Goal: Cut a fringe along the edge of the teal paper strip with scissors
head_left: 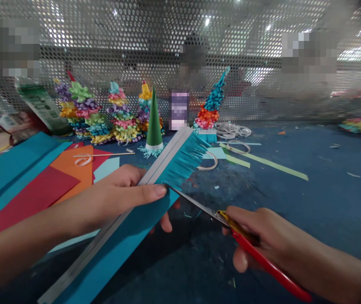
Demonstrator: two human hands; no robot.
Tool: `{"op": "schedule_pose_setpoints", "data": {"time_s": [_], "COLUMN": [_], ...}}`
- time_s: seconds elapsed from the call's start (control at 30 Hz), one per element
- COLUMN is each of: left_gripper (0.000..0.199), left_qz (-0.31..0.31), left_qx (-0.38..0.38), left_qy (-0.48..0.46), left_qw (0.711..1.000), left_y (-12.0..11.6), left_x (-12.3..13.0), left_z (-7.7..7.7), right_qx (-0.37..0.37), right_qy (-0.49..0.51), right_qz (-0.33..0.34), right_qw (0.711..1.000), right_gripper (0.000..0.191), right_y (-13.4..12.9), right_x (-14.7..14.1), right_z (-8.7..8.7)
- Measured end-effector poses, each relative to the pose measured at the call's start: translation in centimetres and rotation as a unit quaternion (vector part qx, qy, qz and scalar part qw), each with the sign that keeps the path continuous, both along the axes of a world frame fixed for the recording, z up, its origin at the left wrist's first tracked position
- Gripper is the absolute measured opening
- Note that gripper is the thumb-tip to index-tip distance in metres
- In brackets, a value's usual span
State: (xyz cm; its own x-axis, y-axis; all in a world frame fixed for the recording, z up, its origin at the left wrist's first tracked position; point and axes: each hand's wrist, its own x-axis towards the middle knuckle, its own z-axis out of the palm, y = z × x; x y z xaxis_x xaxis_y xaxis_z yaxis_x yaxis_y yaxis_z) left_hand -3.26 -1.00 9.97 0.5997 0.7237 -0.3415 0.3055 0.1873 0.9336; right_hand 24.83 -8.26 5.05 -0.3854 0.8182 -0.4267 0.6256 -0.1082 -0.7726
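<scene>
My left hand [136, 192] pinches a long strip of blue paper [133, 236], thumb on top and fingers underneath. A whitish band with a dark line runs along the strip's left edge. The far part of the strip is cut into a fringe [187, 158]; the near part is uncut. My right hand [259, 232] grips scissors [262, 257] with red and yellow handles. Their blades lie at the strip's right edge, the tips close to my left thumb, where the fringe ends. Some left fingers are hidden under the paper.
A green paper cone [154, 126] stands beyond the strip, near several fringed colourful cones [122, 114]. Coloured sheets [41, 190] and a thin stick [104, 155] lie left. A green bottle [46, 105] leans at a perforated metal screen [155, 55]. Paper strips [265, 164] and scraps lie right.
</scene>
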Motion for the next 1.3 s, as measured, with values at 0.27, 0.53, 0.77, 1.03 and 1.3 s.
{"op": "schedule_pose_setpoints", "data": {"time_s": [0.27, 0.53, 0.77, 1.03, 1.3], "left_gripper": [0.029, 0.027, 0.027, 0.032, 0.028], "left_qz": [-0.022, -0.027, -0.031, -0.034, -0.01], "left_qx": [0.039, 0.01, 0.025, -0.002, -0.02], "left_qy": [0.009, -0.008, 0.013, 0.027, 0.038], "left_qw": [0.999, 1.0, 0.999, 0.999, 0.999], "left_y": [0.1, 0.2, 0.4, 0.7, 1.1], "left_x": [-0.3, -0.2, -0.6, -0.6, -0.5], "left_z": [-0.2, -0.1, -0.9, -1.2, -1.0], "right_qx": [0.018, -0.016, 0.007, -0.014, 0.001], "right_qy": [-0.021, -0.037, -0.024, -0.021, 0.013], "right_qz": [-0.009, -0.015, 0.006, -0.006, -0.028], "right_qw": [1.0, 0.999, 1.0, 1.0, 1.0], "right_gripper": [0.015, 0.016, 0.012, 0.012, 0.02], "right_y": [-0.1, -0.2, -0.1, 0.1, 0.5], "right_x": [0.1, -0.3, -0.2, -0.3, 0.5], "right_z": [0.0, 1.0, 0.5, 0.0, -1.8]}}
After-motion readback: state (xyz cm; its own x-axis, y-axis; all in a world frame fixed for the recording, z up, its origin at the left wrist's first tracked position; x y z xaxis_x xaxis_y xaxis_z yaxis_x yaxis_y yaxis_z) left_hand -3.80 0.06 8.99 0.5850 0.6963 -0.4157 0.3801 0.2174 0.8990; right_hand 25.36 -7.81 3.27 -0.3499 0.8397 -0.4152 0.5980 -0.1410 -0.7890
